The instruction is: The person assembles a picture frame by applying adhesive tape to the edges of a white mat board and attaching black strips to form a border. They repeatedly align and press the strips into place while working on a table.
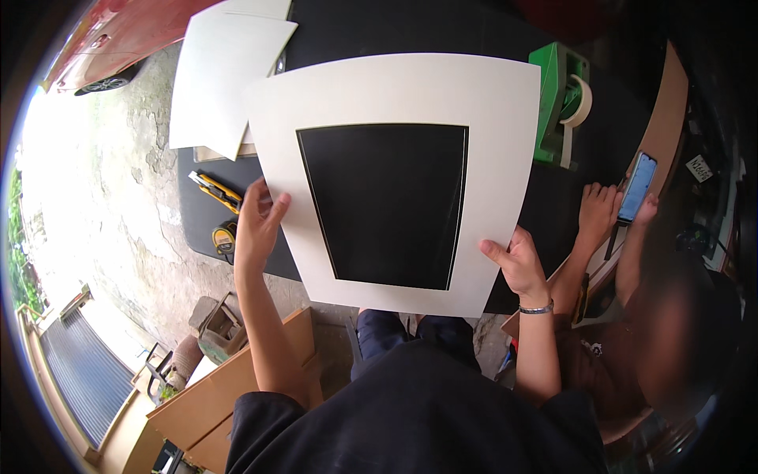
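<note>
A white picture mat board [395, 91] with a rectangular window cut in it is held up over the black table. Black shows through the window, and thin pale lines run along its cut edges. My left hand [257, 225] grips the board's left edge, thumb in front and fingers partly behind. On the right edge, lower down, my right hand [523, 267] has its thumb on the front face; its other fingers are mostly hidden behind. Close to my left hand lie a yellow and black utility knife [216, 191] and a yellow and black tape measure [224, 237].
White sheets [221, 71] lie at the table's far left. A green tape dispenser [551, 110] with a tape roll stands beyond the board's right edge. At right, another person [608, 363] sits close by, holding a phone [637, 187]. The black table [371, 28] extends behind the board.
</note>
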The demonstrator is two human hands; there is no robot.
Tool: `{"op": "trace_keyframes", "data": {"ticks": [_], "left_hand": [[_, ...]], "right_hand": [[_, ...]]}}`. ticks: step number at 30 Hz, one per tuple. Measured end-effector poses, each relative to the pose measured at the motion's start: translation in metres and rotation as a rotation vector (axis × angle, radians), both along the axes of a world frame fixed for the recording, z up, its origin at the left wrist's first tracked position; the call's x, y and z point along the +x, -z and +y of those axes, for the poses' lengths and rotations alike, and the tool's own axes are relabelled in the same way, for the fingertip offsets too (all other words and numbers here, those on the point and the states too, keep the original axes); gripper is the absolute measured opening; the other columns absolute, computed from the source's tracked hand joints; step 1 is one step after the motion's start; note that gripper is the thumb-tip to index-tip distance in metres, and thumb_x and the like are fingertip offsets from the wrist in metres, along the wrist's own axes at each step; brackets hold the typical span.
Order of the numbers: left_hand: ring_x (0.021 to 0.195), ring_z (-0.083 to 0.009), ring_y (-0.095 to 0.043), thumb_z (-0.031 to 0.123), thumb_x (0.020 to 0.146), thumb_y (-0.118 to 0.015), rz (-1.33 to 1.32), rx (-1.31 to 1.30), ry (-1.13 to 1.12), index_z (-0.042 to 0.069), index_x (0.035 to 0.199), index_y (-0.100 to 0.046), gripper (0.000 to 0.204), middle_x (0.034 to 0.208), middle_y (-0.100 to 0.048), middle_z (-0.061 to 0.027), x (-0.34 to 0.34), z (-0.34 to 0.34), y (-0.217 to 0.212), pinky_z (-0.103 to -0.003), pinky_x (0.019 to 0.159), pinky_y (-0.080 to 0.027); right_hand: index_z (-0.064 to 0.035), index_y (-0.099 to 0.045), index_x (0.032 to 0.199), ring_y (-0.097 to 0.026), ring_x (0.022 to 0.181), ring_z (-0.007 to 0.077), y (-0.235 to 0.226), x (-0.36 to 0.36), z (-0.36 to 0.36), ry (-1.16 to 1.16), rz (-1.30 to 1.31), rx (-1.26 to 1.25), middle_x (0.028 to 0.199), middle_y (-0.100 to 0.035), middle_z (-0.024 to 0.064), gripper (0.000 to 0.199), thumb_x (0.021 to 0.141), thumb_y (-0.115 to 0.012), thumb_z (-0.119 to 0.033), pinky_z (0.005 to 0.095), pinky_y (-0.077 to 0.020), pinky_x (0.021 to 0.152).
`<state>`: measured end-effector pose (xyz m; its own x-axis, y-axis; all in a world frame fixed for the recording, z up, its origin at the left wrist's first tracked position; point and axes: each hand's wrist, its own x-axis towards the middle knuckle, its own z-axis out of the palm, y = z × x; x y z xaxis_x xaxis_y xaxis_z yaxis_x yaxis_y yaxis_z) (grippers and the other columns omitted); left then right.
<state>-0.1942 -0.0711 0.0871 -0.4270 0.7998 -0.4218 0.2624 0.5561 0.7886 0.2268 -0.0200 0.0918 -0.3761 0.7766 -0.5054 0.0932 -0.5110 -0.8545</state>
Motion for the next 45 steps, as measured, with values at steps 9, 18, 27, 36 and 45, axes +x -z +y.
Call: {"op": "trace_keyframes", "data": {"ticks": [9, 18, 27, 36, 45], "left_hand": [[0.092, -0.0147, -0.063, 0.002, 0.09, -0.071, 0.025, 0.351, 0.036, -0.003, 0.105, -0.069, 0.016, 0.101, -0.069, -0.0075, -0.036, -0.002, -0.164, -0.028, 0.084, -0.049], [0.109, -0.0286, -0.067, -0.011, 0.081, -0.07, 0.69, 0.414, 0.471, 0.016, 0.114, -0.079, 0.043, 0.12, -0.067, -0.0134, -0.027, -0.083, -0.136, -0.036, 0.087, -0.057], [0.128, -0.0312, -0.059, 0.005, 0.082, -0.075, 0.617, 0.283, 0.711, 0.014, 0.114, -0.076, 0.033, 0.132, -0.065, -0.0088, 0.065, -0.065, -0.008, -0.045, 0.104, -0.049], [0.142, -0.0258, -0.046, 0.014, 0.078, -0.075, 0.517, 0.572, 1.23, 0.024, 0.122, -0.072, 0.046, 0.149, -0.054, -0.0028, 0.163, 0.055, 0.049, -0.047, 0.118, -0.039], [0.143, -0.026, -0.045, 0.021, 0.081, -0.076, 0.448, 0.596, 1.249, 0.022, 0.125, -0.071, 0.045, 0.151, -0.053, -0.0029, 0.162, 0.062, 0.069, -0.049, 0.119, -0.038]], "right_hand": [[-0.002, -0.073, 0.103, -0.066, 0.082, 0.0121, -0.113, 0.02, 0.068, -0.109, -0.097, 0.474, 0.089, -0.075, 0.0054, 0.015, 0.092, -0.075, -0.011, 0.0285, -0.0518, 0.076], [-0.0193, -0.069, 0.132, -0.053, 0.131, 0.0277, -0.085, -0.016, 0.105, -0.366, -0.768, 1.355, 0.139, -0.06, 0.0072, 0.048, 0.088, -0.061, -0.001, 0.0367, -0.0506, 0.104], [-0.0096, -0.067, 0.122, -0.06, 0.097, 0.0259, 0.001, -0.024, -0.02, -0.468, -0.606, 0.708, 0.101, -0.056, 0.012, 0.036, 0.087, -0.071, -0.013, 0.0398, -0.0523, 0.079], [-0.0112, -0.063, 0.121, -0.054, 0.095, 0.0268, 0.061, -0.073, -0.086, -0.446, -0.683, 0.878, 0.104, -0.052, 0.0078, 0.03, 0.092, -0.056, -0.014, 0.0414, -0.047, 0.085], [-0.0123, -0.064, 0.116, -0.055, 0.093, 0.0257, 0.056, -0.08, -0.088, -0.397, -0.75, 0.791, 0.1, -0.053, 0.006, 0.023, 0.094, -0.059, -0.013, 0.0417, -0.0448, 0.084]]}}
